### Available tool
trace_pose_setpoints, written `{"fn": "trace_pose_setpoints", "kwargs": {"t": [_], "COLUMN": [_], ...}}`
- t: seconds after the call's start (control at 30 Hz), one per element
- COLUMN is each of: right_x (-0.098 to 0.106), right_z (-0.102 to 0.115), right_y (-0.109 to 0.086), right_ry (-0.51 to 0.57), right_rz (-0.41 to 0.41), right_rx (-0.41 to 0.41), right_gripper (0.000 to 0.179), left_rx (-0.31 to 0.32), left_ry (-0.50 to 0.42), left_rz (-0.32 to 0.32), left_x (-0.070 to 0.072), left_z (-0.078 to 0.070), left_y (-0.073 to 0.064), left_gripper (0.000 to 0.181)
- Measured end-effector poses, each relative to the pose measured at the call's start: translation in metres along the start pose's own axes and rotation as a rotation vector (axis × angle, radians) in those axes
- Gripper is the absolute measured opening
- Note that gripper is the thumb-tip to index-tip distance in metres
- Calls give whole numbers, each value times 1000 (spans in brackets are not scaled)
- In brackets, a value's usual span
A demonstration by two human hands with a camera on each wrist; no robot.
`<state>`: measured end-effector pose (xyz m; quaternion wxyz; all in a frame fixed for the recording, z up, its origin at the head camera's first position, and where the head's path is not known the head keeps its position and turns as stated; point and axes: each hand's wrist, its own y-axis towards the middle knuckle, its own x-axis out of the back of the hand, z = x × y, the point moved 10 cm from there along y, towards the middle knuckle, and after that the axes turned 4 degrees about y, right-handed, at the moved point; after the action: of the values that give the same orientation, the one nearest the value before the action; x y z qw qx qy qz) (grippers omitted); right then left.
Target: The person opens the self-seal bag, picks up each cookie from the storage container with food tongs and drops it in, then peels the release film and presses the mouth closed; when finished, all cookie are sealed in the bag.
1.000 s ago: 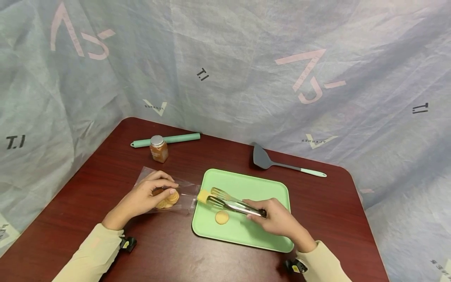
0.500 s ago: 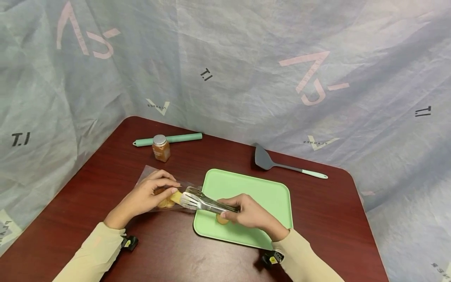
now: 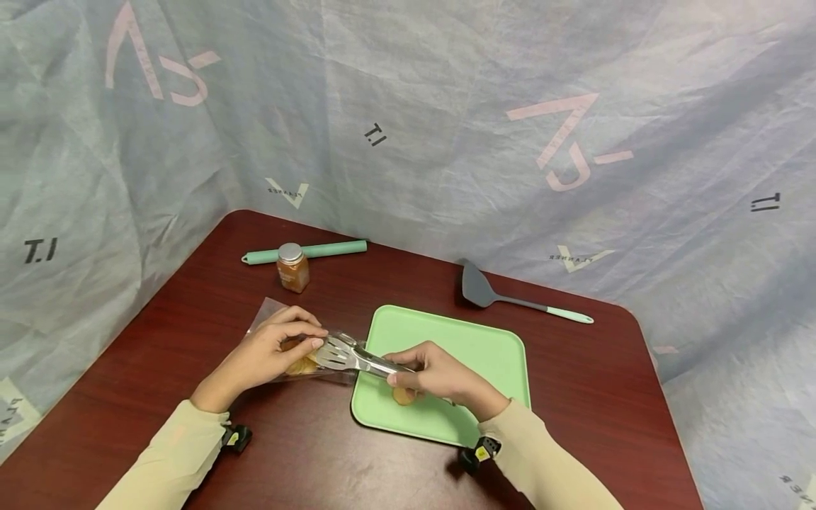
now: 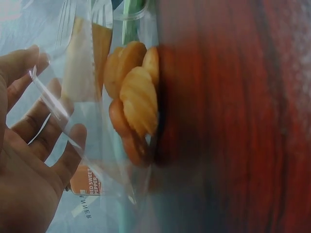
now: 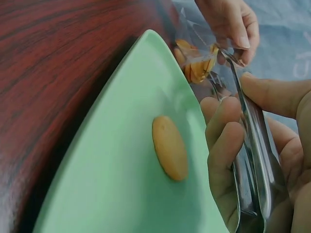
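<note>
My left hand holds the top edge of a clear plastic bag, keeping its mouth raised. Inside are several golden ridged cookies. My right hand grips metal tongs, their slotted tips at the bag's mouth close to the left fingertips. Between the tong tips is a flat yellow piece, seen through the plastic in the left wrist view. An oval cookie lies on the green tray, partly covered by the right hand in the head view.
A jar of red sweet pepper with a silver lid stands behind the bag, before a green stick-shaped tool. A grey spatula with a pale green handle lies behind the tray. A printed cloth hangs around the table.
My right hand has moved left with the tongs, carrying the yellow piece from over the tray to the bag's mouth. The left hand has stayed at the bag.
</note>
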<state>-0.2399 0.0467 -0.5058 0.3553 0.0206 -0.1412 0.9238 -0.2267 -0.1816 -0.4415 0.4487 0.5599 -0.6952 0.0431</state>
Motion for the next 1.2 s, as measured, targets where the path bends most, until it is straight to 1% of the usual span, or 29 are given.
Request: {"fn": "trace_pose_setpoints", "kwargs": {"t": [0.13, 0.23, 0.3, 0.47, 0.53, 0.73, 0.87, 0.97, 1.1, 1.2], "right_x": [-3, -5, -6, -4, -4, 1, 7, 13, 27, 36], "right_z": [1, 4, 8, 20, 22, 21, 18, 15, 7, -1], "right_y": [3, 5, 6, 7, 6, 2, -7, -18, -39, -57], "right_ry": [27, 36, 4, -148, -186, -235, -258, -271, -280, -312], "right_rz": [19, 28, 19, -33, -43, -60, -62, -62, -81, -92], "right_rx": [0, 11, 33, 92, 96, 82, 85, 94, 93, 95], "right_gripper": [32, 33, 32, 34, 36, 39, 41, 42, 46, 52], "left_rx": [-1, 11, 14, 15, 18, 23, 27, 33, 41, 41], "left_ry": [-6, -4, 0, 9, 8, -14, -17, -10, -4, -6], "left_rz": [2, 7, 8, 10, 13, 12, 15, 18, 27, 29], "left_x": [0, -1, -1, -1, -1, -1, -2, -3, -4, -5], "left_z": [1, 2, 2, 2, 3, 5, 6, 7, 7, 7], "left_y": [0, -1, -1, 0, 0, 0, 0, -1, -1, -1], "left_gripper": [19, 19, 20, 20, 20, 19, 18, 19, 20, 21]}}
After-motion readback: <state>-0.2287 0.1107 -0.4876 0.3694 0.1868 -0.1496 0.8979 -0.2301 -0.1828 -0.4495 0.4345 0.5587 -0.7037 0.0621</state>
